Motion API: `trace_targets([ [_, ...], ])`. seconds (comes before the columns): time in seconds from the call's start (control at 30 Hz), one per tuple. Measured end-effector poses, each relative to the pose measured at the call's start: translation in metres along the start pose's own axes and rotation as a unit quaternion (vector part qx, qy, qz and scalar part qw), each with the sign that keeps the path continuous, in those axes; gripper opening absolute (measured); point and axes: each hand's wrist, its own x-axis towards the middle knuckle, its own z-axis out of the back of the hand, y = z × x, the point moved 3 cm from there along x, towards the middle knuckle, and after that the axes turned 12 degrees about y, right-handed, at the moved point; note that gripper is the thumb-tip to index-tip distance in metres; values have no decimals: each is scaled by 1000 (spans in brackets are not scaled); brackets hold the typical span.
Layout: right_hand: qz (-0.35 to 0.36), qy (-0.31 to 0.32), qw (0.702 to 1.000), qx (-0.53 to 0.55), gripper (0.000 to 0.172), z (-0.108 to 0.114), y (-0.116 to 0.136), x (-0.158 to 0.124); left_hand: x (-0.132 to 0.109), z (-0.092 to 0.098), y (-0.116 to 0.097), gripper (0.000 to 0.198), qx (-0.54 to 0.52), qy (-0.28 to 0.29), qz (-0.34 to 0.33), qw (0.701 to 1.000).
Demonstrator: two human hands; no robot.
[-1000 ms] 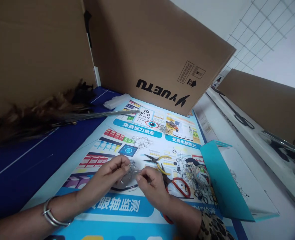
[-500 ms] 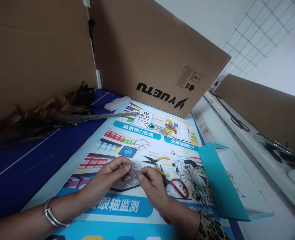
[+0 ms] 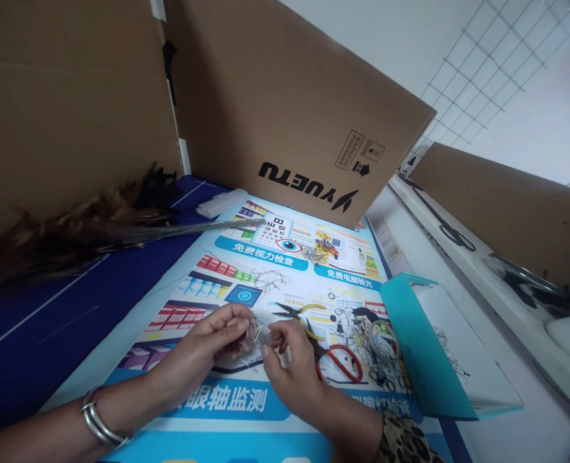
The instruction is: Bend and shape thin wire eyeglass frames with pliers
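Observation:
My left hand (image 3: 208, 347) and my right hand (image 3: 292, 363) meet over a printed poster (image 3: 227, 399), fingers pinched together. Between their fingertips is a small bent wire piece (image 3: 253, 332), held by both hands just above the poster. My left wrist wears metal bangles (image 3: 94, 421); my right sleeve has a leopard print. Yellow-handled pliers (image 3: 300, 312) lie just beyond my right hand. Red-handled scissors (image 3: 340, 360) lie right of it.
A heap of wire rings and loops (image 3: 376, 347) with a tape roll (image 3: 383, 339) lies right of the scissors. A teal folder (image 3: 420, 347) stands at the right. A feather duster (image 3: 73, 225) lies at the left. Cardboard panels (image 3: 289, 103) wall off the back.
My hands have drawn closer together around the wire piece, with the right fingers turned in toward the left. The view has shifted slightly.

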Motion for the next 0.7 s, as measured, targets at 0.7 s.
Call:
trace_targets([
  [0.7,79,-39,981,-175,43,1,-1,2,0,0,1,9,33,-6,-1,999],
])
